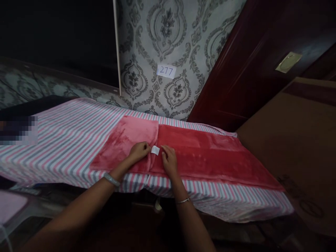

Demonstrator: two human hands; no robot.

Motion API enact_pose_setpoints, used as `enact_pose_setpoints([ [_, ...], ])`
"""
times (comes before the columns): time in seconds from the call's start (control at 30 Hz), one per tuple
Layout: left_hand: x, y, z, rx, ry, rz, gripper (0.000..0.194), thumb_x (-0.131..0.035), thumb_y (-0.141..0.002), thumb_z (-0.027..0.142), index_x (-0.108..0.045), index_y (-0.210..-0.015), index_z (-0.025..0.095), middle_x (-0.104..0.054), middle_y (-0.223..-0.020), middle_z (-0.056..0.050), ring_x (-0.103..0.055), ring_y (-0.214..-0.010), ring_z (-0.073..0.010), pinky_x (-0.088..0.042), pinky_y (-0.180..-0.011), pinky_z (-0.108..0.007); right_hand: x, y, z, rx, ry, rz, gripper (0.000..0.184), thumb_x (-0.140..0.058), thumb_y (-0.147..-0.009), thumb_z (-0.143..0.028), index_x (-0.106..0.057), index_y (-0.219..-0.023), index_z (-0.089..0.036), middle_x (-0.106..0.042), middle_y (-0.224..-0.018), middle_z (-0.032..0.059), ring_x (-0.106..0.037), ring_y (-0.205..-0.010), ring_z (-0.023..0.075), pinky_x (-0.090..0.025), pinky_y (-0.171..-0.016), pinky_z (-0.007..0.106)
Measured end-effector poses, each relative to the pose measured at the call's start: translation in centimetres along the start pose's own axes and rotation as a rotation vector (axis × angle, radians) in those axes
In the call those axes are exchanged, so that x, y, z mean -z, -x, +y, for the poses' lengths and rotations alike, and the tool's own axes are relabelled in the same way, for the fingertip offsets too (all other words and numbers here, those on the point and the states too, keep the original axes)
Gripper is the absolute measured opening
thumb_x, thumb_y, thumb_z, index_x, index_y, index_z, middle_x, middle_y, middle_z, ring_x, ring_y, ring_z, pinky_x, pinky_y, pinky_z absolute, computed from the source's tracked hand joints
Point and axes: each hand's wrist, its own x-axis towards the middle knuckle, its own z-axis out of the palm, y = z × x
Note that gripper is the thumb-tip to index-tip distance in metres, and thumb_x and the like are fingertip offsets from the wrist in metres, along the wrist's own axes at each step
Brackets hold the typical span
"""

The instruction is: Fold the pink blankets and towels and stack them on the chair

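A long red plush cloth [210, 157] lies flat, with its lighter, pinkish left part [139, 127] folded over. Close to that fold's edge a small white label [155, 150] shows. My left hand [139, 151], a grey band on its wrist, is closed in a pinch on the folded edge just left of the label. To the label's right, my right hand [170, 159] rests on or just over the red cloth, fingers loosely bent and apart, holding nothing that I can see. A thin bracelet circles the right wrist.
Beneath the cloth is a table with a striped tablecloth [78, 129]. A dark screen [57, 42] hangs at the back left. A paper marked 277 [166, 71] is on the patterned wall. At right stand a cardboard box [296, 147] and dark red door [246, 66].
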Motion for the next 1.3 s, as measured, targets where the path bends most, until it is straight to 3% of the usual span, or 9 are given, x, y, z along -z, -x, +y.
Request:
enact_pose_setpoints([
  [0.17, 0.3, 0.0, -0.8, -0.020, 0.308, 0.022, 0.021, -0.052, -0.073, 0.036, -0.051, -0.060, 0.021, -0.052, -0.058, 0.003, -0.049, -0.062, -0.0149, -0.038, -0.062, -0.026, 0.8, -0.6, -2.1, 0.185, 0.119, -0.141, 0.040, -0.040, -0.099, -0.020, -0.068, -0.128, -0.022, -0.068, -0.126, 0.0087, -0.055, -0.119, 0.0221, -0.038, -0.112, 0.045],
  [0.27, 0.8, 0.4, -0.7, -0.009, 0.471, 0.034, 0.026, -0.054, -0.070, 0.046, -0.053, -0.063, 0.020, -0.052, -0.060, 0.003, -0.049, -0.063, -0.0147, -0.041, -0.063, -0.027, 0.8, -1.0, -3.1, 0.151, 0.185, -0.256, 0.040, -0.043, -0.098, -0.018, -0.067, -0.129, -0.021, -0.066, -0.131, 0.0088, -0.050, -0.123, 0.0243, -0.039, -0.109, 0.043],
  [0.4, 1.9, 1.5, -0.4, 0.038, 0.613, 0.082, 0.032, -0.059, -0.069, 0.051, -0.059, -0.072, 0.019, -0.058, -0.070, 0.001, -0.054, -0.072, -0.0166, -0.045, -0.067, -0.028, 0.4, -1.5, -3.6, 0.002, 0.252, -0.345, 0.040, -0.044, -0.097, -0.017, -0.065, -0.131, -0.020, -0.064, -0.133, 0.0115, -0.052, -0.121, 0.0254, -0.042, -0.105, 0.042],
  [0.57, 2.3, 2.4, -0.2, 0.095, 0.711, 0.125, 0.029, -0.065, -0.070, 0.048, -0.064, -0.077, 0.019, -0.060, -0.074, -0.001, -0.056, -0.076, -0.0177, -0.047, -0.067, -0.028, -0.4, -1.9, -3.0, -0.174, 0.258, -0.339, 0.043, -0.054, -0.090, -0.017, -0.065, -0.131, -0.019, -0.067, -0.126, 0.0133, -0.056, -0.119, 0.0280, -0.042, -0.103, 0.044],
  [0.77, 1.9, 1.9, -0.7, 0.141, 0.791, 0.128, 0.026, -0.067, -0.069, 0.045, -0.062, -0.073, 0.020, -0.057, -0.069, 0.001, -0.054, -0.071, -0.0164, -0.045, -0.062, -0.027, -1.0, -2.7, -1.8, -0.322, 0.049, -0.228, 0.018, -0.063, -0.076, -0.016, -0.070, -0.092, -0.021, -0.072, -0.096, 0.0055, -0.061, -0.094, 0.0228, -0.047, -0.091, 0.037],
  [0.9, 1.8, 1.6, -1.3, 0.128, 0.809, 0.112, 0.027, -0.068, -0.069, 0.046, -0.061, -0.072, 0.020, -0.056, -0.067, 0.001, -0.055, -0.070, -0.0165, -0.046, -0.063, -0.028, -1.6, -3.1, -1.7, -0.352, -0.068, -0.180, 0.012, -0.057, -0.080, -0.022, -0.067, -0.087, -0.021, -0.070, -0.079, 0.0008, -0.062, -0.075, 0.0190, -0.050, -0.074, 0.031],
  [1.0, 1.8, 1.5, -1.6, 0.125, 0.812, 0.111, 0.026, -0.068, -0.070, 0.046, -0.062, -0.074, 0.020, -0.055, -0.065, 0.002, -0.056, -0.070, -0.0165, -0.046, -0.063, -0.028, -2.2, -3.3, -2.3, -0.341, -0.145, -0.160, 0.019, -0.052, -0.084, -0.026, -0.068, -0.092, -0.020, -0.074, -0.085, 0.0035, -0.067, -0.077, 0.0193, -0.053, -0.073, 0.030],
  [1.17, 1.8, 1.3, -1.6, 0.123, 0.828, 0.125, 0.028, -0.068, -0.065, 0.046, -0.059, -0.069, 0.020, -0.057, -0.066, 0.001, -0.056, -0.070, -0.0167, -0.047, -0.063, -0.028, -3.1, -2.9, -3.4, -0.290, -0.259, -0.141, 0.032, -0.045, -0.091, -0.029, -0.074, -0.100, -0.020, -0.078, -0.096, 0.0062, -0.071, -0.091, 0.0206, -0.055, -0.085, 0.034],
  [1.3, 2.2, 2.0, -1.3, 0.130, 0.837, 0.169, 0.027, -0.067, -0.068, 0.046, -0.059, -0.073, 0.020, -0.060, -0.070, 0.000, -0.058, -0.075, -0.0182, -0.050, -0.067, -0.029, -3.2, -2.2, -3.9, -0.206, -0.161, -0.207, 0.035, -0.048, -0.091, -0.024, -0.075, -0.114, -0.024, -0.077, -0.110, 0.0061, -0.068, -0.103, 0.0220, -0.053, -0.096, 0.038],
])
